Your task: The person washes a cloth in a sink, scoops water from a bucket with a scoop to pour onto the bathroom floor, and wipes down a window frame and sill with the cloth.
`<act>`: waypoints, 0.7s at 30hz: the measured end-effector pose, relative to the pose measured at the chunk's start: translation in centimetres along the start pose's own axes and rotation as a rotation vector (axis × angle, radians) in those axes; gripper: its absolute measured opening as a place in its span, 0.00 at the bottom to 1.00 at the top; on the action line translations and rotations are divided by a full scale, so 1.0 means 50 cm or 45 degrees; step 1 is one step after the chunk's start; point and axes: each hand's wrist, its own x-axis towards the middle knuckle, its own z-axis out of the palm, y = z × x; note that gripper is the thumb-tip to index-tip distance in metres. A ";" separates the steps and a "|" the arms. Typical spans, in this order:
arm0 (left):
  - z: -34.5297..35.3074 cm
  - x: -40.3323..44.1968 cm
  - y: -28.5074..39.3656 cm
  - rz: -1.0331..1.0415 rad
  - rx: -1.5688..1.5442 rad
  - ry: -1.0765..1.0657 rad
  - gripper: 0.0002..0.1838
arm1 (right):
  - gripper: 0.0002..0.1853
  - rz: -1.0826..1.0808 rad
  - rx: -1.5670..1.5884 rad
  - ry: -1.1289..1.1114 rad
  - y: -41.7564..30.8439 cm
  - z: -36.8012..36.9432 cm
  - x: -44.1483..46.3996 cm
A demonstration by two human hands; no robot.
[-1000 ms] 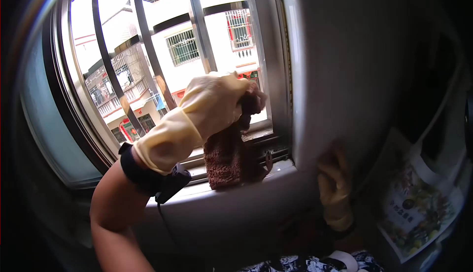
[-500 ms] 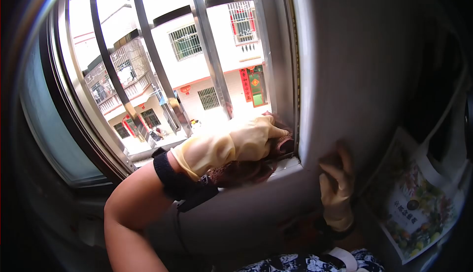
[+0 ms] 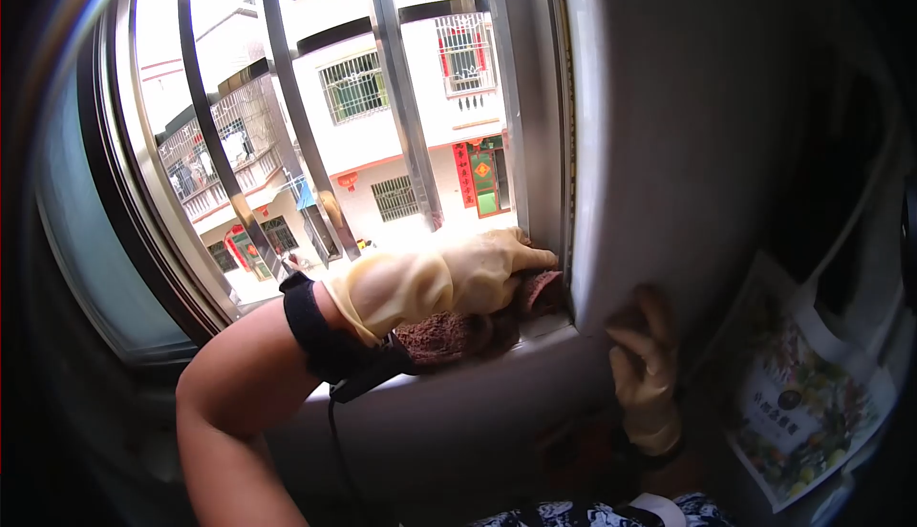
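My left hand (image 3: pixel 482 264), in a pale yellow rubber glove, reaches across the window sill into its right corner. Its fingers are closed on a reddish-brown cloth (image 3: pixel 444 336), which lies bunched on the sill beneath the hand and shows again beside the fingertips. A black band (image 3: pixel 310 331) with a dark device and cable sits around my left wrist. In shadow beside the wall is my right hand (image 3: pixel 645 374), gloved the same way. Its fingers are bent and apart, with nothing visible between them.
Upright metal bars (image 3: pixel 396 78) stand across the window opening. A sliding glass pane (image 3: pixel 105 231) is at the left, and a wall (image 3: pixel 678 145) runs along the right. A printed white bag (image 3: pixel 802 403) hangs at the lower right. Buildings show outside.
My left hand and the cloth have shifted slightly on the sill, and more of the cloth shows. The right hand stays near the wall. The whole view has shifted a little.
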 end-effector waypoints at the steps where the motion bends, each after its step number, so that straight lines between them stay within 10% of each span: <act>1: -0.005 0.001 0.000 -0.008 0.015 -0.077 0.21 | 0.15 0.008 0.017 0.008 -0.001 0.001 -0.001; 8: -0.062 0.006 0.074 -0.322 0.553 -0.604 0.21 | 0.15 0.026 0.082 -0.006 -0.008 -0.003 0.004; 13: -0.089 -0.033 0.044 -0.272 0.113 -0.087 0.18 | 0.15 0.024 0.118 -0.041 0.000 -0.009 0.002; 21: -0.020 0.000 0.024 -0.075 0.024 -0.211 0.20 | 0.15 0.019 0.074 -0.017 -0.001 0.001 -0.004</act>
